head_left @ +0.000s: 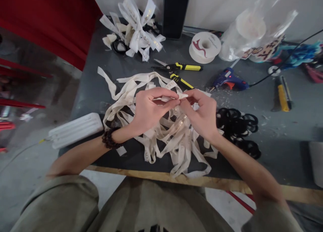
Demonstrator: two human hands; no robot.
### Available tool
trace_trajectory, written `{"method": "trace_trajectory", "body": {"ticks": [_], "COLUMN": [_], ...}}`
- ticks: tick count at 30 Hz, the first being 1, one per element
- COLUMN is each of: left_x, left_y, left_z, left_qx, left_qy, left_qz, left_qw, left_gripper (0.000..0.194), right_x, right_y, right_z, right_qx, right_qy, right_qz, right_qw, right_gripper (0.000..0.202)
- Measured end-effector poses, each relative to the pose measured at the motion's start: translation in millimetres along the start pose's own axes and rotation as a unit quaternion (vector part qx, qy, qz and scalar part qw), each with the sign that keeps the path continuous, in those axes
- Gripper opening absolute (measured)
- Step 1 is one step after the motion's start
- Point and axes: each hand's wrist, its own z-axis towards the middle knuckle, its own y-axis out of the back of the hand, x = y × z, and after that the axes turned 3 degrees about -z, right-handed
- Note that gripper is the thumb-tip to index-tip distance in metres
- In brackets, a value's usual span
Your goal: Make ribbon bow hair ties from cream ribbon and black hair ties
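Note:
Between the fingertips of both hands is a small piece of cream ribbon (182, 96), pinched from either side. My left hand (153, 106) grips its left end with thumb and forefinger. The right end is between the thumb and fingers of my right hand (200, 111). Below both hands spreads a loose heap of long cream ribbons (176, 141), some with gold lettering. Yellow-and-black snips (180, 72) lie with their blades apart just beyond my hands. A blue glue gun (230, 80) rests to the right of them, its nozzle pointing left.
Black hair ties (236, 126) are piled right of my right hand. Finished-looking ribbon bows (137, 27) stand at the back left. A ribbon spool (205, 47), a yellow cutter knife (284, 95) and a white power strip-like block (75, 129) sit around the grey table (270, 158).

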Motion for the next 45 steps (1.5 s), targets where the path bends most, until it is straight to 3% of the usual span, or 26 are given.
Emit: {"method": "trace_trajectory", "body": {"ticks": [3, 11, 23, 29, 35, 39, 45], "left_x": [-2, 12, 13, 10, 1, 0, 3], "left_y": [-0.2, 3.2, 0.7, 0.9, 2.5, 2.9, 4.5], "left_z": [-1, 3, 3, 0, -2, -3, -4], "left_qx": [0.0, 0.047, 0.047, 0.035, 0.035, 0.031, 0.036], "left_qy": [-0.011, 0.1, 0.154, 0.103, -0.033, -0.111, -0.109], "left_qz": [-0.009, -0.094, -0.129, -0.061, 0.087, 0.119, 0.093], "left_qw": [1.0, 0.989, 0.979, 0.992, 0.995, 0.986, 0.989], "left_gripper": [0.006, 0.022, 0.023, 0.029, 0.019, 0.008, 0.008], "right_x": [0, -1, -2, -6, -7, -5, 1], "right_y": [0, -4, -2, 1, 3, 6, 8], "right_z": [1, -1, 0, 1, 5, 9, 8], "right_qx": [0.016, 0.007, 0.022, 0.051, 0.068, 0.089, 0.081], "right_qy": [-0.019, -0.008, 0.013, 0.031, 0.024, 0.013, 0.01], "right_qz": [0.018, 0.009, -0.024, -0.069, -0.043, -0.027, -0.015], "right_qw": [1.0, 1.0, 0.999, 0.996, 0.997, 0.996, 0.997], "right_gripper": [0.01, 0.012, 0.011, 0.01, 0.011, 0.015, 0.01]}}
